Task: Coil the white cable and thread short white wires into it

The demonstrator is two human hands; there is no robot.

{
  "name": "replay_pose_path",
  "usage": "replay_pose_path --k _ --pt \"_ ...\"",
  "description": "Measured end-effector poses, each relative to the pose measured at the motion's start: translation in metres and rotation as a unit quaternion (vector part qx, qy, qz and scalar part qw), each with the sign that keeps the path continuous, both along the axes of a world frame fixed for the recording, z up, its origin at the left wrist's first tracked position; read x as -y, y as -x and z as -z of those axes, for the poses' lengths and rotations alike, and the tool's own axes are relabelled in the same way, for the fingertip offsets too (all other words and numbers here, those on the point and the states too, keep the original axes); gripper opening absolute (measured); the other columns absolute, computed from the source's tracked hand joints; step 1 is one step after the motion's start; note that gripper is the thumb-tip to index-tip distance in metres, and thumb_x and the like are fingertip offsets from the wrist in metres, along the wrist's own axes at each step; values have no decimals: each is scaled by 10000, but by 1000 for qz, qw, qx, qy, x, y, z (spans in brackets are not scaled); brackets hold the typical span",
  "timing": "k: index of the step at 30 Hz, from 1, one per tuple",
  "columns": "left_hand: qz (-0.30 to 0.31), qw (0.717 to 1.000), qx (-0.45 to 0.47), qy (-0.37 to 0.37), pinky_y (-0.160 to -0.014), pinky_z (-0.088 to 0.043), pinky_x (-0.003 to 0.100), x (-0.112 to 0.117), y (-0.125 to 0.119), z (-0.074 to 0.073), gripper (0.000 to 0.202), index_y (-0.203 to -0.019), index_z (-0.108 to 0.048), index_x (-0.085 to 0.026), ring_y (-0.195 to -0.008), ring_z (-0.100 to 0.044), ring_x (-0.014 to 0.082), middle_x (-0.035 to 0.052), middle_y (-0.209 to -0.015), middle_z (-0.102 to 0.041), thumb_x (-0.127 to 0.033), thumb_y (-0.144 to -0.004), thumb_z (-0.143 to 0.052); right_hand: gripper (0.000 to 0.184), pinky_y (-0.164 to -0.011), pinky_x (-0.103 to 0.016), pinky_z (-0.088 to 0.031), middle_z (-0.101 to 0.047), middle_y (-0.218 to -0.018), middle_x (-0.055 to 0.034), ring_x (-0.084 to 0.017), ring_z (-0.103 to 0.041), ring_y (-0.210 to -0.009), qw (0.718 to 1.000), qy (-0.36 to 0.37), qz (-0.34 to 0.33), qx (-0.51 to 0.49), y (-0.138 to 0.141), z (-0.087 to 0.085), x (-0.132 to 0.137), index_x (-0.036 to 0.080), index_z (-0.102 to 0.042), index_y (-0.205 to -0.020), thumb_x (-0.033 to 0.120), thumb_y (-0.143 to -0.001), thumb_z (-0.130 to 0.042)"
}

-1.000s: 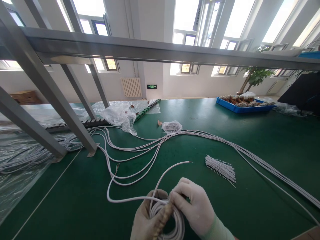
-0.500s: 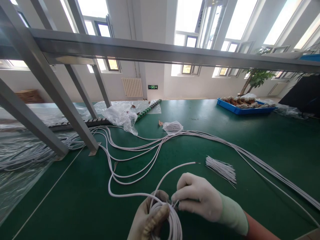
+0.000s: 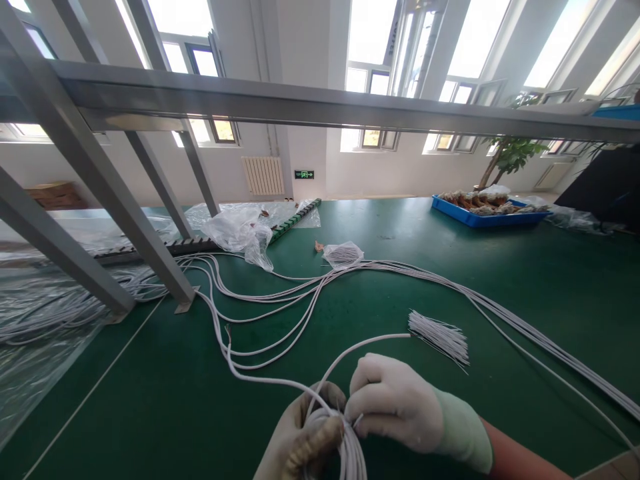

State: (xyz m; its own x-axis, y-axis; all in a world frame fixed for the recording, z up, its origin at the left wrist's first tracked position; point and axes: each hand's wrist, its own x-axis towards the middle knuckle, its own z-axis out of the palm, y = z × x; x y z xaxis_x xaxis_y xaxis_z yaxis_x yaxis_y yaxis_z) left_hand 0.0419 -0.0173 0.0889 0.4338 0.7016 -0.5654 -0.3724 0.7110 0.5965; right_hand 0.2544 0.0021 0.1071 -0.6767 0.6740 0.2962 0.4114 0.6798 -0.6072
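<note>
Over the near part of the green table [image 3: 175, 413], a white cable coil [image 3: 354, 457] between two gloved hands.
The left hand [image 3: 303, 437] wraps the coil, thumb across it; the right hand [image 3: 400, 403] pinches a thin white tie [image 3: 358, 420] at its side, near a loose tie bundle [image 3: 439, 338].

Matt cloth on 2 gloved hands [image 3: 400, 403], smooth plastic-looking coiled cable [image 3: 353, 456], glossy tabletop [image 3: 390, 223], smooth metal frame [image 3: 300, 103]
</note>
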Motion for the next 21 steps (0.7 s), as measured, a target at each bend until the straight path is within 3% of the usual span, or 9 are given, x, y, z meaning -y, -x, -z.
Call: replay_pose_path --k 4,7,9,12,14,15,17,21 --pt "60 997 -28 -33 -905 -461 365 -5 2 7 703 -954 -694 -162 -872 -599 233 55 -903 -643 -562 -449 -975 310 -651 -297 -396 -587 -887 -50 -175 -488 -733 998 -45 -26 34 2 -3 4 184 -668 -901 339 -1056 -449" --pt "97 988 -59 -101 -861 -468 346 -7 -1 0 765 -1003 -663 -171 -869 -570 225 60 -937 -646 -662 -481 -932 211 -622 -295 -353 -531 -804 -17 -155 -415 -679 1000 -24 7 18 6 -3 7 180 -585 -811 283 -979 -512" --pt "115 975 -108 -159 -853 -481 377 -6 -6 -7 701 -1066 -627 -194 -882 -594 260 68 -951 -657 -653 -594 -868 205 -595 -273 -342 -501 -741 17 -138 -406 -645 994 84 72 21 8 1 6 191 -538 -749 258 -943 -541" --pt "148 916 -291 -232 -917 -461 422 -4 -13 -13 471 -1168 -631 -245 -1005 -617 318 73 -1062 -678 -358 -730 -759 223 -531 -240 -318 -459 -650 49 -116 -416 -586 941 298 147 61 11 8 0 192 -506 -668 199 -881 -570" --pt "158 889 -351 -250 -920 -451 403 -3 -15 -10 459 -1173 -658 -267 -1025 -615 316 58 -1066 -684 -261 -718 -721 222 -509 -231 -316 -459 -633 53 -111 -427 -571 908 386 149 70 8 12 -4 186 -512 -638 170 -844 -591" --pt "156 894 -340 -245 -906 -457 389 -2 -14 -7 461 -1169 -661 -266 -1001 -620 309 53 -1040 -687 -289 -715 -738 216 -506 -229 -322 -473 -640 51 -111 -434 -571 901 407 138 58 6 12 -6 182 -529 -642 171 -846 -597" --pt "138 923 -283 -220 -868 -475 370 -2 -10 -1 569 -1195 -635 -244 -920 -623 291 47 -960 -682 -444 -690 -807 234 -509 -229 -349 -503 -655 43 -117 -446 -567 907 398 135 2 -2 12 -9 178 -578 -695 221 -924 -557" --pt "87 968 -188 -142 -866 -491 393 -1 -1 3 1002 -1397 -509 -200 -878 -600 277 54 -949 -635 -635 -575 -882 211 -674 -270 -472 -606 -881 -16 -155 -558 -725 960 217 152 -87 -16 11 -11 181 -675 -1047 316 -1031 -513"
